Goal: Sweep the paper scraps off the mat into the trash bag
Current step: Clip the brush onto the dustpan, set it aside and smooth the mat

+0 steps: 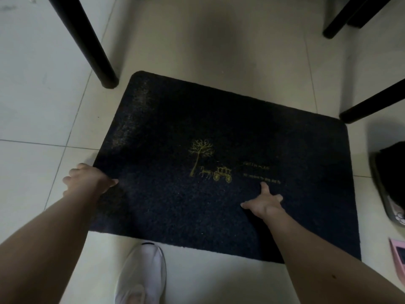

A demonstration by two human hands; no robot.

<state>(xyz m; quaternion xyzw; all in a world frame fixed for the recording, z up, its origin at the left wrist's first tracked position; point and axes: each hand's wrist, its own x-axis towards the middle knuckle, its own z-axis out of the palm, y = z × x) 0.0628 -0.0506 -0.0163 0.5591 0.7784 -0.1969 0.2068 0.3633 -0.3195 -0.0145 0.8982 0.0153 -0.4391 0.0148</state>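
Note:
A dark navy mat with a yellow tree and carriage design lies flat on the pale tiled floor. My left hand grips the mat's left edge, thumb on top and fingers curled under it. My right hand rests on the mat below the yellow lettering, fingers spread and straight. No paper scraps show on the mat. A black bag-like shape sits at the right edge of view, partly cut off.
Black furniture legs stand at the mat's far left corner, at the top right and at its right corner. My white shoe is just in front of the mat. A pink object lies at the lower right.

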